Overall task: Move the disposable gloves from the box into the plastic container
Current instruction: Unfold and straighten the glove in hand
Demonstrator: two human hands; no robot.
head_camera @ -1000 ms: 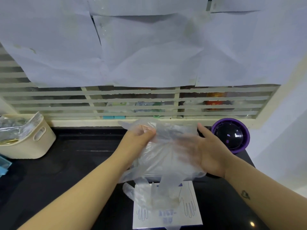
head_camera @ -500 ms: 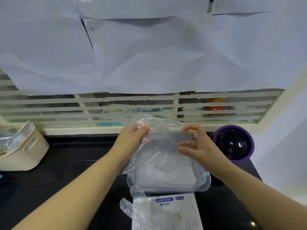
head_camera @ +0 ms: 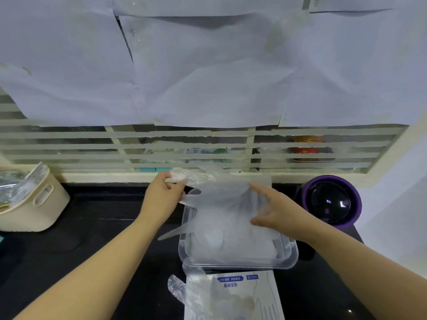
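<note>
Over the plastic container (head_camera: 238, 264), mid-counter: left hand (head_camera: 165, 196) pinches the cuff edge of a clear glove (head_camera: 219, 197); right hand (head_camera: 277, 211) lies spread wide on the film at its 3 o'clock side. Glove hangs above the far rim, fingers trailing toward 9 o'clock.

Method: lower both hands together, tuck trailing fingers inside the wall, press flat.

Box (head_camera: 265, 294), 6 o'clock, cut off by frame edge; remaining stock unknown. Right hand possibly pinches; film hides its fingers, cannot tell.
</note>
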